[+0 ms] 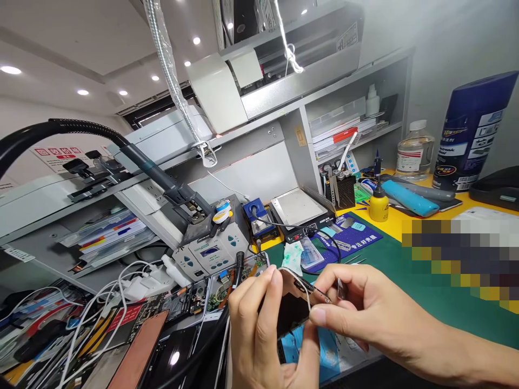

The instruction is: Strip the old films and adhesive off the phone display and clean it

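In the lower middle of the head view, my left hand (257, 324) grips a phone (292, 307) with a dark glossy face, fingers along one side and thumb on the other. A thin pale edge or strip (307, 299) runs round the phone's near end and looks slightly parted from a black part beside it. My right hand (352, 305) is closed at that end, its thumb against the pale edge. A small dark flat piece (341, 289) shows between its fingers; I cannot tell its kind. The right fingertips are partly hidden behind the phone.
A green mat (389, 275) covers the bench. Behind are a soldering station (213, 251), a heating plate (302, 208) and a yellow bottle (378, 205). Phones, boards and white cables (117, 292) crowd the left. A black hose (203, 351) passes close to my left hand.
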{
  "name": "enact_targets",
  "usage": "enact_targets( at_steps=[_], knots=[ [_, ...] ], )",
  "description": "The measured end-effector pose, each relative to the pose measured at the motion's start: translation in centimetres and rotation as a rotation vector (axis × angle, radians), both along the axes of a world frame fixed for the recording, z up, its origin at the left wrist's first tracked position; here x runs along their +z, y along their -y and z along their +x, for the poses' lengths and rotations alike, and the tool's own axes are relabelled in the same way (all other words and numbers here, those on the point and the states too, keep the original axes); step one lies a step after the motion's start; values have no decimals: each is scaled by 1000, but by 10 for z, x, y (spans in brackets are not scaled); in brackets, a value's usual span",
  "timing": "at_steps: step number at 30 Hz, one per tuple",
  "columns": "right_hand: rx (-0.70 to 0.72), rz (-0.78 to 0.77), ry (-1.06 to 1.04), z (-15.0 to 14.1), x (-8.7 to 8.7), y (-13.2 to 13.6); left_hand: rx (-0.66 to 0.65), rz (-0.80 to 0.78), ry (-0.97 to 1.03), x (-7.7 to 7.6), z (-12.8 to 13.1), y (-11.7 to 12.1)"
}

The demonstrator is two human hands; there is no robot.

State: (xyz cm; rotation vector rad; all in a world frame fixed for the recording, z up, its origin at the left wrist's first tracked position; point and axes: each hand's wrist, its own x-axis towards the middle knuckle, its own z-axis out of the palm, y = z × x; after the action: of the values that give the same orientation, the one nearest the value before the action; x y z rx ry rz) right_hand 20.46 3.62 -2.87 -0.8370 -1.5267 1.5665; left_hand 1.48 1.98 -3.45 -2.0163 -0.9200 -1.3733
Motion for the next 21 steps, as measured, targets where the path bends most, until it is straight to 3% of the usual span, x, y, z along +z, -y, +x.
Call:
enact_targets(
  at_steps=[5, 9, 13, 17, 21],
  knots=[
    [-19, 54, 28, 1, -1, 0, -9, -54, -16, 1, 1, 0],
    [-178, 203, 111, 0, -2, 3, -37, -176, 11, 6, 4, 5],
    [-355, 486, 194, -7, -7, 5, -78, -329, 139, 11, 9, 12],
    [-445, 853, 193, -12, -11, 5, -76, -436, 303, 10, 16, 16],
    [-447, 954, 196, -12, -10, 4, -122, -536, 394, 10, 17, 16]
  ],
)
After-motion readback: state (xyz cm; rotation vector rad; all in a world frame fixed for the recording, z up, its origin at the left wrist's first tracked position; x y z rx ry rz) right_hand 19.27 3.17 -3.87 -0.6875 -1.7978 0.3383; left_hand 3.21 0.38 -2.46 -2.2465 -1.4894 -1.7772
